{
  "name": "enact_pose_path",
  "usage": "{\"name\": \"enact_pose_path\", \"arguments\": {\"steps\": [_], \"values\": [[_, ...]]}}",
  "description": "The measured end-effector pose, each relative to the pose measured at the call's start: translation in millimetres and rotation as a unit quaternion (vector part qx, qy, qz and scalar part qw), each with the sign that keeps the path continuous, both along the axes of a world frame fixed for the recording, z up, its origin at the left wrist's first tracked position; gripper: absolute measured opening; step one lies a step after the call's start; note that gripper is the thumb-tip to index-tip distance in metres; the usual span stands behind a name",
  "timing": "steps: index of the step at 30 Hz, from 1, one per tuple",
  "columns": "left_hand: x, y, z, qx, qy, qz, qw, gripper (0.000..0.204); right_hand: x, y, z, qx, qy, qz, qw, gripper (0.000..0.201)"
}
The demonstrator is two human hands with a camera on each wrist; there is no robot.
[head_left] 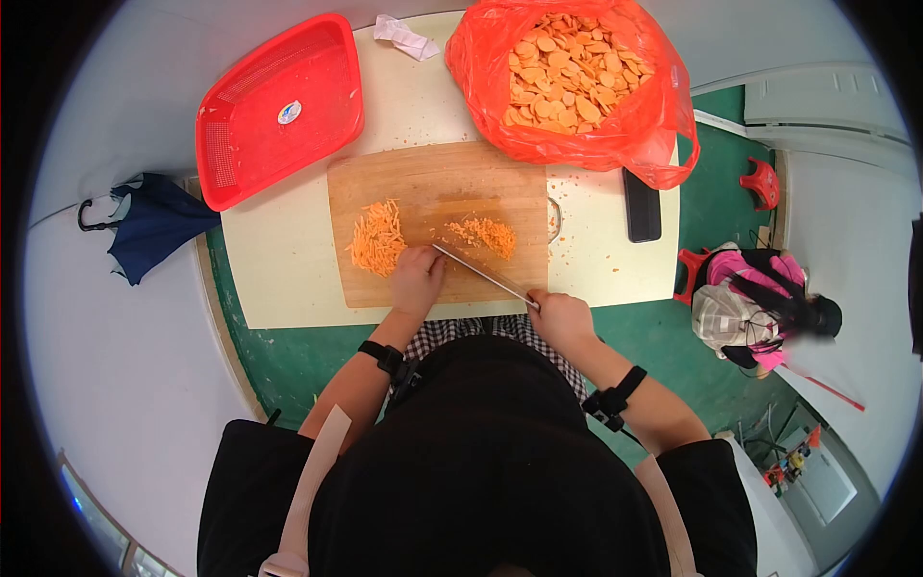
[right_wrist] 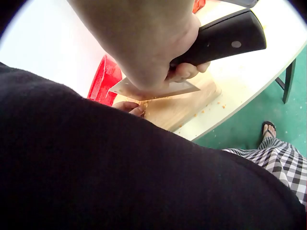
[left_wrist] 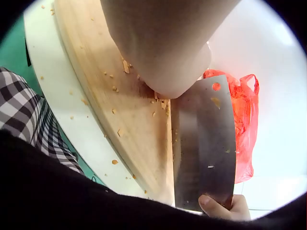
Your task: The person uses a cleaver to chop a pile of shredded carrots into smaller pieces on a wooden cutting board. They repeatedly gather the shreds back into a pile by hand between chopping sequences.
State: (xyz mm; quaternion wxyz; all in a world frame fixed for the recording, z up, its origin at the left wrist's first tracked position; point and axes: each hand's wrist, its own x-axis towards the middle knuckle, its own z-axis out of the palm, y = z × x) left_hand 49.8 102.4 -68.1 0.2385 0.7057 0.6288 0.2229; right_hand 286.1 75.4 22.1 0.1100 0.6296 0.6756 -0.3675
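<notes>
From the head view, the right hand (head_left: pixel 561 317) grips the cleaver (head_left: pixel 486 273) over the cutting board (head_left: pixel 437 183), the left hand (head_left: pixel 418 277) presses down beside the carrot shreds (head_left: pixel 377 238), and the red basket (head_left: pixel 279 111) bears a sticker too small to read. The left wrist view alone shows the blade's hanging hole. The right wrist view shows fingers curled round the black handle (right_wrist: pixel 225 38).

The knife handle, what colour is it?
Black. The knife handle shows best in the right wrist view, gripped by the right hand.
</notes>
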Motion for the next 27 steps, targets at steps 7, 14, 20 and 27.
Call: {"name": "enact_pose_path", "arguments": {"steps": [7, 14, 20, 27], "values": [[0.9, -1.6, 0.9, 0.000, 0.001, 0.002, 1.000, 0.013, -2.1, -6.0, -5.9, 0.011, 0.013, 0.016, 1.000, 0.015], [1.1, -2.5, -2.6, 0.025, -0.002, -0.007, 1.000, 0.013, -3.7, -4.7, -9.1, 0.019, 0.015, 0.027, 0.999, 0.015], [-3.1, -5.5, -7.3, -0.036, 0.019, -0.011, 0.999, 0.012, -24.2, 7.7, -32.8, 0.043, -0.013, 0.051, 0.998, 0.015], [-0.2, -4.8, -4.3, 0.004, -0.005, -0.006, 1.000, 0.012, -5.9, 4.6, -10.9, 0.014, 0.009, 0.054, 0.998, 0.016]]}}
